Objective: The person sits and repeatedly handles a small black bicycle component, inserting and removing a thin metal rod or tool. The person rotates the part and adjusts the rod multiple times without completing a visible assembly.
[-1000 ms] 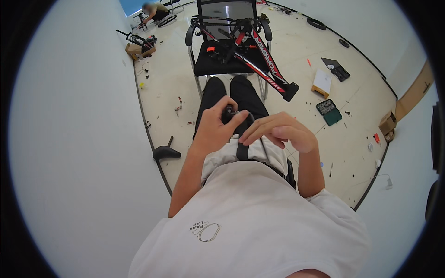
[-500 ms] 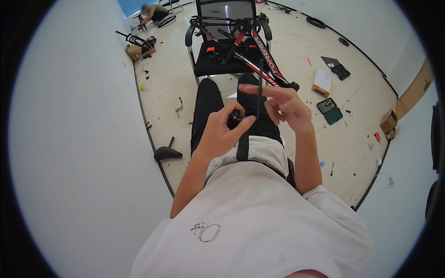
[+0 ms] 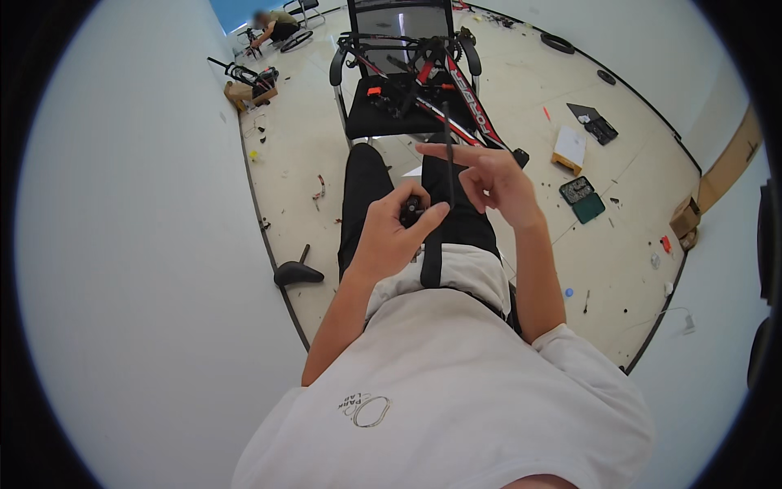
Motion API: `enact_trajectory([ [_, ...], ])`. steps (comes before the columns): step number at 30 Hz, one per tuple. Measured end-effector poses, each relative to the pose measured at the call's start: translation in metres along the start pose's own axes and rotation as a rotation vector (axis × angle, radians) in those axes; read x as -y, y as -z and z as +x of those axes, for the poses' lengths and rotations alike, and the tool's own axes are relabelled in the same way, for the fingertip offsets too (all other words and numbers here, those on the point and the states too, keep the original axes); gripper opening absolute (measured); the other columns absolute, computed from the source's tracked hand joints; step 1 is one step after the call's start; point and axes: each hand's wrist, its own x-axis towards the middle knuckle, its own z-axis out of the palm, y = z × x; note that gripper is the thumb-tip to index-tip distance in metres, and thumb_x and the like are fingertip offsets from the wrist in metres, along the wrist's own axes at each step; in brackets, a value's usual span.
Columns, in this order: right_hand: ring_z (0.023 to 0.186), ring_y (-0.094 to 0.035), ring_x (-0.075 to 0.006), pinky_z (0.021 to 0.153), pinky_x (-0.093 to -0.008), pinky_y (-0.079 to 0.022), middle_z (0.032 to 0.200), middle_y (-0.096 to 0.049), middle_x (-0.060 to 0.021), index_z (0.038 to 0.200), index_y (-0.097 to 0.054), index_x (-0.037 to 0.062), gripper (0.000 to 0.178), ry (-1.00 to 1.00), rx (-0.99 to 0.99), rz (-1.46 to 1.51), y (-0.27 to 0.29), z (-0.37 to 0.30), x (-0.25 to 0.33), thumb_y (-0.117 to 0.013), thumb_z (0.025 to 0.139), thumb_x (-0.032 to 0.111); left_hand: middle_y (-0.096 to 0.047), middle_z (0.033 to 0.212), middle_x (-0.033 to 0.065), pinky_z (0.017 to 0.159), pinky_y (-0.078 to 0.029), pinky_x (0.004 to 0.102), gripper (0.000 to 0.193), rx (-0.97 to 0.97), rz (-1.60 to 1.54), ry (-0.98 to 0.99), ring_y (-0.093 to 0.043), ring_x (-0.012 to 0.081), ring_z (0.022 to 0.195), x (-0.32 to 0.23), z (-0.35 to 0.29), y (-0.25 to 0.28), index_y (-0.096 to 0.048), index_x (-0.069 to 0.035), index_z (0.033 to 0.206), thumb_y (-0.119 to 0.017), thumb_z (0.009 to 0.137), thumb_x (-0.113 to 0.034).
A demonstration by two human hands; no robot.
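My left hand is closed round a small black bicycle part, thumb and fingers wrapping it above my lap; its exact kind is partly hidden. From that part a long black hex key reaches out past my thumb tip and bends away from me. Beside it, my right hand has the index finger stretched across the key's long arm, while its other fingers are loosely curled and grip nothing. I cannot tell how firmly the finger presses on the key.
Ahead, a black office chair bears a red and black bicycle frame. A bicycle saddle lies on the floor at left. At right are a green case, a white box and a black tool case. Far left, another person crouches.
The right index finger and the hex key's long arm have swung slightly to the left. My left hand keeps its hold on the black part. The view has shifted a little.
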Motion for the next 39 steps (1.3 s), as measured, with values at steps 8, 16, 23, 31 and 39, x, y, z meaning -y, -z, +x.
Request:
enact_trajectory([
  [8,0.046,-0.047,-0.0101,0.044,-0.0272,-0.038,0.076,-0.068,-0.0074,0.117,-0.070,0.0071,0.050,-0.153,0.428,-0.211,-0.031,-0.023,-0.029,-0.038,0.098,0.039,-0.051,0.059,0.0008,0.042,-0.037,0.0227,0.017,-0.255,-0.291,-0.076,-0.046,0.0059,0.047,-0.005,0.010,0.026,-0.052,-0.004,0.080,-0.063,0.091,-0.010],
  [16,0.088,-0.067,-0.0200,0.072,-0.0292,-0.053,0.101,-0.068,-0.0122,0.116,-0.063,0.0004,0.052,-0.341,0.070,0.403,-0.036,0.060,-0.120,-0.038,0.099,0.043,-0.052,0.060,0.0019,0.043,-0.037,0.0233,0.011,0.200,-0.112,0.202,-0.048,0.0077,0.048,0.048,0.019,0.017,-0.059,-0.003,0.084,-0.062,0.091,-0.011],
  [23,0.081,-0.064,-0.0135,0.074,-0.0287,-0.053,0.087,-0.070,-0.0094,0.100,-0.069,-0.0062,0.046,-0.360,0.333,0.007,-0.076,0.050,-0.172,-0.055,0.097,0.037,-0.056,0.068,0.0034,0.047,-0.040,0.0276,0.013,0.298,-0.105,0.615,-0.053,0.0114,0.056,0.120,0.005,0.024,-0.060,-0.001,0.088,-0.064,0.089,-0.013],
  [31,0.071,-0.067,-0.0231,0.066,-0.0319,-0.055,0.079,-0.065,-0.0125,0.098,-0.065,-0.0055,0.055,-0.470,-0.023,0.548,-0.034,0.043,-0.167,-0.040,0.102,0.043,-0.055,0.065,0.0061,0.049,-0.043,0.0264,0.014,0.256,-0.370,0.395,-0.053,0.0125,0.054,0.096,0.014,0.035,-0.053,-0.005,0.086,-0.056,0.094,-0.015],
  [39,0.064,-0.066,-0.0205,0.055,-0.0280,-0.049,0.082,-0.067,-0.0113,0.103,-0.063,-0.0011,0.064,-0.481,-0.004,0.625,-0.024,0.038,-0.166,-0.031,0.101,0.054,-0.051,0.067,0.0082,0.055,-0.045,0.0321,0.030,0.035,-0.724,0.288,-0.051,0.0201,0.057,0.104,0.015,0.068,-0.051,-0.005,0.090,-0.039,0.095,-0.032],
])
